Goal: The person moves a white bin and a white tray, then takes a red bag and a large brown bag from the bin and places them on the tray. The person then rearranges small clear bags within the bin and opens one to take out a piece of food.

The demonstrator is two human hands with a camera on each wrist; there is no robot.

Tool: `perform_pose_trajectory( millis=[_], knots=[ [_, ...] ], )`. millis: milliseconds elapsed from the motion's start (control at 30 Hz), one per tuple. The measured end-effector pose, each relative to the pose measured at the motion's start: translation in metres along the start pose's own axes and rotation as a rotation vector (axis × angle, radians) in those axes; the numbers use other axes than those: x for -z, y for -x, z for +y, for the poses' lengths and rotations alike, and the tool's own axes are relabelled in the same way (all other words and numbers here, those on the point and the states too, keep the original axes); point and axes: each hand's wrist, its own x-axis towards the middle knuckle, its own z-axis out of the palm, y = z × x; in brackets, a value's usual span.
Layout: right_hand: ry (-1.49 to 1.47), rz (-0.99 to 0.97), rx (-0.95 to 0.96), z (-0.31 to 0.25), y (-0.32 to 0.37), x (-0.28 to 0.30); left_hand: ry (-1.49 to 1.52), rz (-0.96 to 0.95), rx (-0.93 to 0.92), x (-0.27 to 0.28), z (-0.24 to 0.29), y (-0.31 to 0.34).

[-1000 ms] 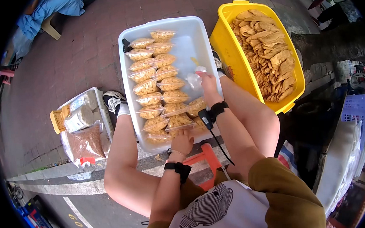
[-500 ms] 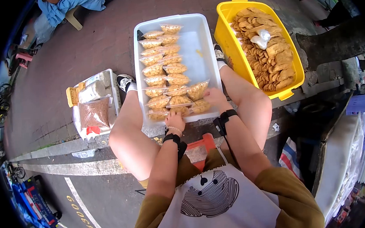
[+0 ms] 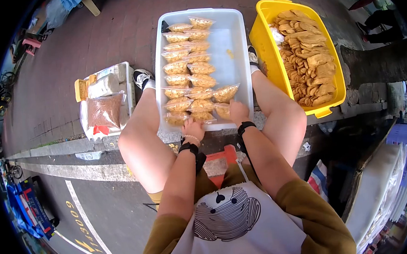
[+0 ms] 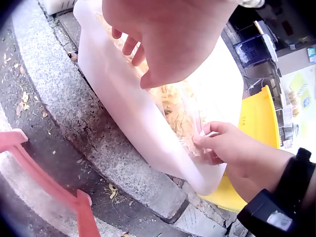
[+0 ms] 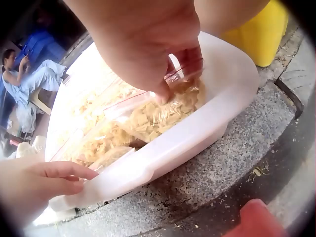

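Note:
A white plastic tray (image 3: 230, 30) holds rows of clear zip bags filled with yellowish chip-like pieces. At its front right corner my right hand (image 3: 239, 111) pinches the upper edge of one zip bag (image 5: 165, 111) between thumb and fingers; the bag sits inside the tray. Another filled bag (image 3: 225, 93) leans just beyond it. My left hand (image 3: 193, 128) rests at the front rim by the nearest bags, its fingers loosely bent with nothing gripped. In the right wrist view the left fingertips (image 5: 89, 173) lie right at the rim.
To the right stands a yellow bin (image 3: 268, 51) of flat brown pieces, with crumpled white plastic (image 3: 277, 35) at its inner left side. A smaller white tray (image 3: 129, 92) with packed bags is at left. A red stool (image 3: 220, 160) is below, and a tree trunk (image 3: 378, 60) lies beyond the bin.
My right hand has left the crumpled plastic and come back to the tray's front right bag. That plastic passed over to the yellow bin. The left hand stays by the front rim.

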Motion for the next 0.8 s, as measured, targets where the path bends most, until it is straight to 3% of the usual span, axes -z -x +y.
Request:
perform_pose_trajectory(
  millis=[67, 100, 167, 233, 300, 433, 500, 600, 700, 800],
  knots=[
    [-0.164, 0.131, -0.218, -0.003, 0.002, 0.028, 0.01, -0.001, 0.001, -0.006, -0.003, -0.003],
    [-0.156, 0.121, -0.213, -0.002, 0.0, 0.033, 0.017, -0.006, 0.011, -0.008, -0.002, -0.005],
    [-0.507, 0.376, -0.403, 0.003, -0.003, 0.042, -0.025, 0.057, 0.04, -0.012, 0.001, -0.007],
    [-0.485, 0.369, -0.352, 0.012, -0.009, 0.033, -0.046, 0.063, 0.053, -0.015, 0.003, -0.009],
    [-0.376, 0.225, -0.176, 0.019, -0.014, 0.017, -0.013, 0.016, 0.087, -0.014, 0.003, -0.012],
    [-0.34, 0.042, -0.11, 0.031, -0.019, -0.035, -0.012, -0.028, 0.114, -0.007, 0.01, -0.01],
    [-0.772, -0.212, -0.524, 0.033, -0.026, -0.046, -0.034, -0.027, 0.105, -0.011, 0.011, -0.008],
    [-0.792, -0.186, -0.512, 0.001, 0.001, 0.013, -0.061, -0.012, 0.082, -0.014, 0.009, -0.005],
    [-0.755, -0.214, -0.506, -0.003, 0.0, 0.012, -0.048, 0.0, 0.072, -0.012, 0.011, -0.002],
    [-0.646, -0.187, -0.392, 0.019, -0.028, -0.037, -0.033, -0.004, 0.072, -0.009, 0.011, -0.002]
  ],
)
